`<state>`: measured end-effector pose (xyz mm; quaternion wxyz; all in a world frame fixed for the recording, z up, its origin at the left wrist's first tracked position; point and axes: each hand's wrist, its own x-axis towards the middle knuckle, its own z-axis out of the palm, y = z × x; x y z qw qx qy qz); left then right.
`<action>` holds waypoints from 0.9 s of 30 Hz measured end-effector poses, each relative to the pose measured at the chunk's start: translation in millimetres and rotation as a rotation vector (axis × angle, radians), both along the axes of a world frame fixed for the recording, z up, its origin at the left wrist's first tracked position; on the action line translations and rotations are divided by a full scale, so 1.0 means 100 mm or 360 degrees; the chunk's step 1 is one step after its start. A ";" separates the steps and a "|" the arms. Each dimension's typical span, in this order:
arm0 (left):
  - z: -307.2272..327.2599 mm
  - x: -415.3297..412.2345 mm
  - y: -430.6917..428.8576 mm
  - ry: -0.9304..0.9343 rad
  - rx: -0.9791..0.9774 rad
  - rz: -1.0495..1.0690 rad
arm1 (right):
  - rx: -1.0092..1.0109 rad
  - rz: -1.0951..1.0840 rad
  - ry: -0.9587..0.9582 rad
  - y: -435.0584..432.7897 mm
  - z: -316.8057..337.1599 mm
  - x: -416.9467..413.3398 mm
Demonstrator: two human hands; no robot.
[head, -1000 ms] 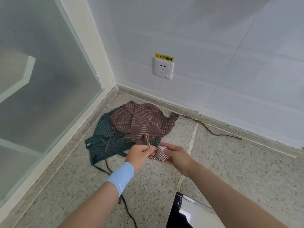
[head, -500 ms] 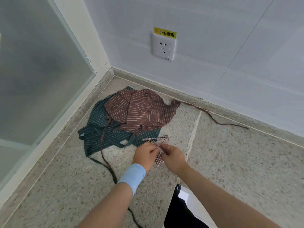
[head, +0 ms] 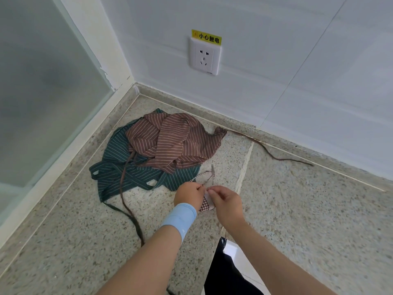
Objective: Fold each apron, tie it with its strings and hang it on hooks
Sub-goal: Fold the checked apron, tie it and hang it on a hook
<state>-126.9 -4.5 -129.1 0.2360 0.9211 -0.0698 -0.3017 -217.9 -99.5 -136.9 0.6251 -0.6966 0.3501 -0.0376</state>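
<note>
A small folded red-and-white checked apron [head: 205, 205] sits between my two hands above the speckled stone counter [head: 297, 209]. My left hand [head: 189, 193], with a light blue wristband, pinches the apron's thin string [head: 205, 176], which loops upward. My right hand [head: 225, 201] pinches the bundle and string from the right. Behind them a crumpled brown striped apron [head: 174, 141] lies on top of a dark green striped apron [head: 119, 167] in the corner. No hooks are in view.
The brown apron's long strings [head: 274, 154] trail right along the wall and forward past my left arm. A white wall socket [head: 204, 57] with a yellow label is on the tiled wall. A frosted glass panel [head: 42, 92] closes the left side.
The view has tilted down and closer. My hands have lowered with the checked bundle, and the string now forms a loop above my left hand.
</note>
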 end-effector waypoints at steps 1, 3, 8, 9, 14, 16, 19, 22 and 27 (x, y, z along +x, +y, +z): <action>-0.01 0.00 -0.01 -0.0038 0.0028 -0.0072 | -0.0304 0.0186 -0.0097 -0.04 -0.02 -0.02; -0.03 -0.02 0.00 -0.0077 0.0057 -0.0233 | -0.0698 0.0468 -0.0255 -0.13 -0.07 -0.01; -0.13 -0.07 0.16 -0.0141 -0.0086 -0.0419 | -0.0704 0.0765 -0.0050 -0.21 -0.05 0.15; -0.14 -0.08 0.19 -0.0123 -0.0131 -0.0425 | -0.0655 0.0722 0.0056 -0.20 -0.05 0.17; -0.14 -0.18 0.27 -0.0401 -0.0181 -0.0359 | -0.0477 0.0519 0.0409 -0.16 -0.10 0.20; -0.11 -0.20 0.29 -0.0499 -0.0195 -0.0306 | -0.0258 0.0361 0.0562 -0.14 -0.08 0.22; -0.09 -0.22 0.33 -0.0554 -0.0210 -0.0368 | -0.0221 0.0432 0.0673 -0.14 -0.05 0.21; -0.08 -0.20 0.35 -0.0498 -0.0215 -0.0483 | -0.0262 0.0684 0.0602 -0.18 0.03 0.19; -0.01 -0.10 0.36 -0.0255 -0.0197 -0.0631 | -0.0181 0.1063 0.0556 -0.25 0.17 0.18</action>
